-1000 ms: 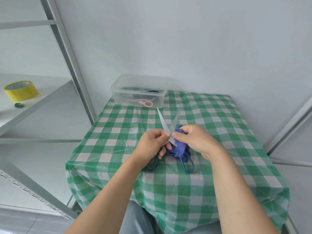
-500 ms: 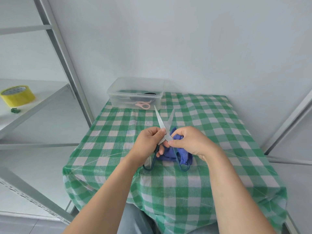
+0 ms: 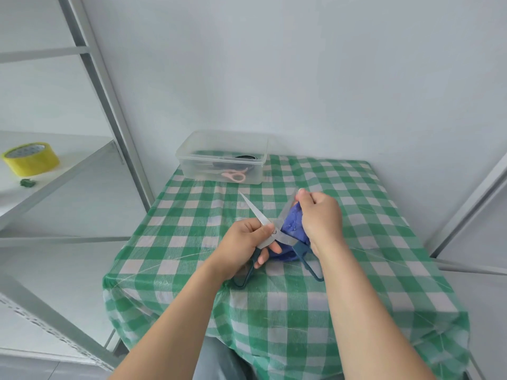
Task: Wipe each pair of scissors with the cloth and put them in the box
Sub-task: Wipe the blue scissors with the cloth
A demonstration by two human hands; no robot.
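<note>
Left hand grips the teal-handled scissors at the pivot, fingers curled round the shank, thumb on top. The blades are spread in a V pointing at the far edge of the table; the left blade is bare. Right hand pinches the blue cloth round the right blade, fingertips near its tip, and the rest of the cloth is bunched under the palm and behind the pivot. The scissors are over the table's middle with the handle loops toward the near edge; can't tell if the loops touch the checked cover. The clear box sits at the far left corner, lid off. Inside it are pink-handled scissors against the front wall and a dark item behind them, too blurred to identify. A yellow tape roll is on the shelf left of the table.
</note>
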